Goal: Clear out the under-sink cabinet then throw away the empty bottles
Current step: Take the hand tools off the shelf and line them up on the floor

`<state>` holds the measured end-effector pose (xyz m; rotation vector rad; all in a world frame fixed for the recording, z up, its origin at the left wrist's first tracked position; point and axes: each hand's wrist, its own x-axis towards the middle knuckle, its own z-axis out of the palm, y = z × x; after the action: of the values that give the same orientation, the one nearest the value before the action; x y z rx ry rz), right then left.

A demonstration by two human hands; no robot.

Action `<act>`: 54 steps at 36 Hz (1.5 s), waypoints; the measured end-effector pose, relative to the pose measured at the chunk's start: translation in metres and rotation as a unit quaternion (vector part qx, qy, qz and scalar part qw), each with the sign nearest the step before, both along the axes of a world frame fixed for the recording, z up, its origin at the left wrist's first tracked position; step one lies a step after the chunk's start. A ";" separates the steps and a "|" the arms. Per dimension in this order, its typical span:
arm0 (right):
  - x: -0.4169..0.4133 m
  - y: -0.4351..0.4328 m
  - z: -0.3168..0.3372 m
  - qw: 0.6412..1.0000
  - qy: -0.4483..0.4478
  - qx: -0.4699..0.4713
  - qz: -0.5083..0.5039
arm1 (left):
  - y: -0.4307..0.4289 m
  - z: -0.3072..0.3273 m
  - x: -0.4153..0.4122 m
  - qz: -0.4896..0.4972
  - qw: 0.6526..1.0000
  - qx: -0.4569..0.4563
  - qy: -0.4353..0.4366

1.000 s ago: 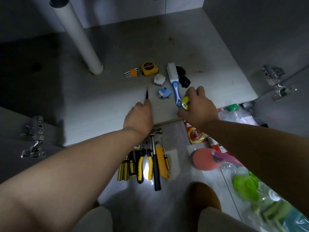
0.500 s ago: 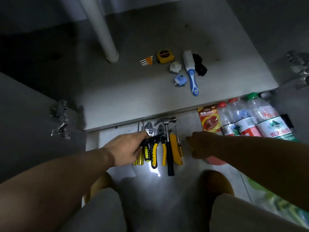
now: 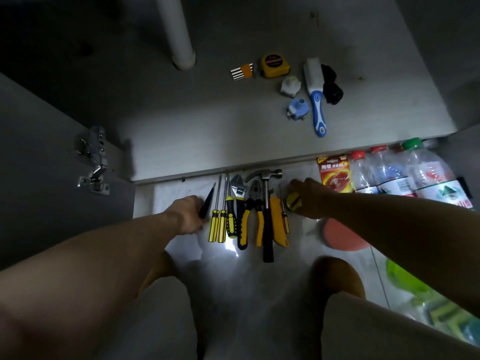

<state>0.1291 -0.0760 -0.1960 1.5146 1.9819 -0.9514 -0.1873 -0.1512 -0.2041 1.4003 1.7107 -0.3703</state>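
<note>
Left hand (image 3: 185,214) clenched on a dark pointed tool (image 3: 207,202), at the left end of the tool row (image 3: 249,214) on the floor, just below the cabinet floor's (image 3: 207,141) front edge. Right hand (image 3: 311,197) closed on a yellow round thing (image 3: 293,200), right of the row. Bottles (image 3: 405,172) lying by the cabinet's front right corner. Tape measure (image 3: 274,64) and brush (image 3: 315,94) inside the cabinet.

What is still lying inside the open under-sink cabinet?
On the cabinet floor: hex keys, tape measure, two small fittings, brush, black item. The dark left side cannot be checked.
</note>
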 end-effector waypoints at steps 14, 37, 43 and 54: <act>0.010 0.016 0.029 0.994 0.004 0.061 0.090 | 0.008 0.027 0.017 -0.059 0.997 -0.017 0.056; -0.001 0.104 0.057 0.900 0.096 0.288 -0.314 | 0.157 0.093 0.177 -0.143 0.941 0.301 -0.052; 0.004 0.115 0.055 0.918 0.056 0.243 -0.309 | 0.160 0.096 0.181 -0.150 0.933 0.326 -0.017; 0.003 0.069 0.080 0.972 0.091 0.091 -0.199 | 0.099 0.101 0.108 -0.156 0.942 0.269 -0.126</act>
<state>0.1324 -0.0066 -0.1162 2.0479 1.9703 -1.1246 -0.0794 -0.0526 -0.1035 2.0294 1.4319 0.1252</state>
